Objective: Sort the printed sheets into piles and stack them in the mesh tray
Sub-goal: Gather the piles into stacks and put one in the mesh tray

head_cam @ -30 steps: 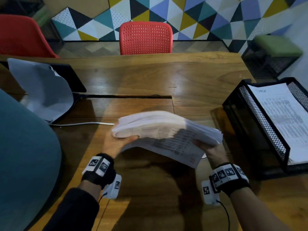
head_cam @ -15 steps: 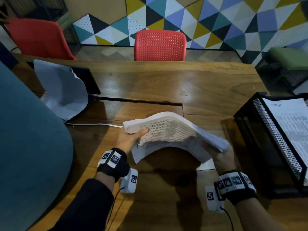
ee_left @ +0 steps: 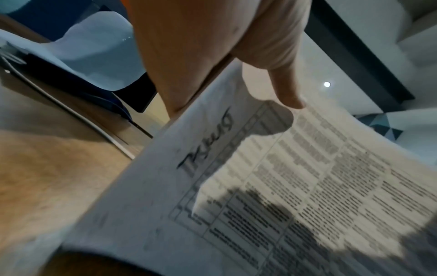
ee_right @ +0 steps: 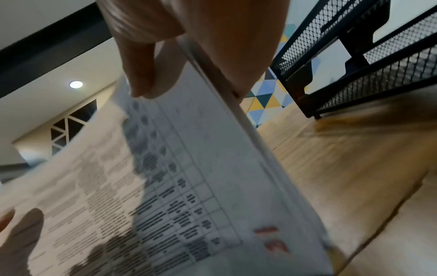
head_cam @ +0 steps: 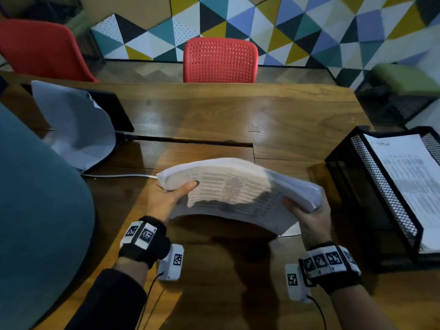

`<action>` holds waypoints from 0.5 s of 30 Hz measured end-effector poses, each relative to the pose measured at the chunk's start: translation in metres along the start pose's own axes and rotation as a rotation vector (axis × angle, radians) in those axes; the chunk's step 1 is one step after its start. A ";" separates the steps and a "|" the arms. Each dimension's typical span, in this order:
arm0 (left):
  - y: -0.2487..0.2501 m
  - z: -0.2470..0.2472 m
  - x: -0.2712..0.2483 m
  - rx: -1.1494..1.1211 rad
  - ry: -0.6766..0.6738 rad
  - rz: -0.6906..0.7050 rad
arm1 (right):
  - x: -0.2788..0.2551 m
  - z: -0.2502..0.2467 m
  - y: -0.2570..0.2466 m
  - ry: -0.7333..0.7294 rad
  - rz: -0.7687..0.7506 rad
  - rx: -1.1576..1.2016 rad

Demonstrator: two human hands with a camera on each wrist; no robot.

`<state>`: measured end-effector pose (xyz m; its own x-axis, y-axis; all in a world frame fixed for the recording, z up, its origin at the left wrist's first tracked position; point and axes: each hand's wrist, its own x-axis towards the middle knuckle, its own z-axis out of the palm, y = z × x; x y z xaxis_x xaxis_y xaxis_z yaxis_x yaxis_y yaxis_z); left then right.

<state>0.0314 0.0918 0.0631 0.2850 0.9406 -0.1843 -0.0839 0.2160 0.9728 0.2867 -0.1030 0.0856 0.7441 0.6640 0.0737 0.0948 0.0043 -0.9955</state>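
The thick stack of printed sheets [head_cam: 240, 194] was held clear above the wooden table [head_cam: 238, 120], bowed upward in the middle; the left hand [head_cam: 166, 201] gripped 1 end, thumb on top, and the right hand [head_cam: 309, 215] pinched the other, thumb over the edge; the mesh tray [head_cam: 381, 186] stood just to the right, already holding a sheet. The bowed sheets could slide and fan out, probably from the looser lower layers, though blur hid them; either pinch easing would spill them.

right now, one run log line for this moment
left hand grips stack of printed sheets | right hand grips other end | stack bowed, off table | mesh tray holds sheets
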 end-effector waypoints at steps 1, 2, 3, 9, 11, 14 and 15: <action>-0.001 -0.002 0.000 0.012 -0.010 0.002 | 0.000 -0.003 0.001 -0.014 -0.005 -0.034; -0.004 -0.002 0.000 0.029 -0.026 0.004 | 0.001 -0.005 0.000 -0.024 0.001 -0.066; -0.006 0.000 -0.001 0.038 -0.042 0.009 | 0.002 -0.006 0.001 -0.037 -0.001 -0.086; -0.001 0.014 -0.001 0.108 -0.050 0.030 | 0.011 -0.004 -0.008 -0.061 0.000 -0.191; 0.018 0.013 0.000 0.182 -0.139 0.058 | 0.018 -0.008 -0.018 -0.021 -0.085 -0.400; 0.057 0.012 0.004 0.463 -0.279 0.211 | 0.024 -0.010 -0.037 -0.065 -0.296 -0.835; 0.074 0.016 0.003 0.576 -0.331 0.288 | 0.025 -0.007 -0.045 -0.096 -0.373 -0.937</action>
<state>0.0414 0.1062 0.1365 0.6093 0.7912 0.0535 0.2916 -0.2863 0.9127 0.3052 -0.0920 0.1325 0.5087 0.7974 0.3246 0.8217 -0.3373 -0.4593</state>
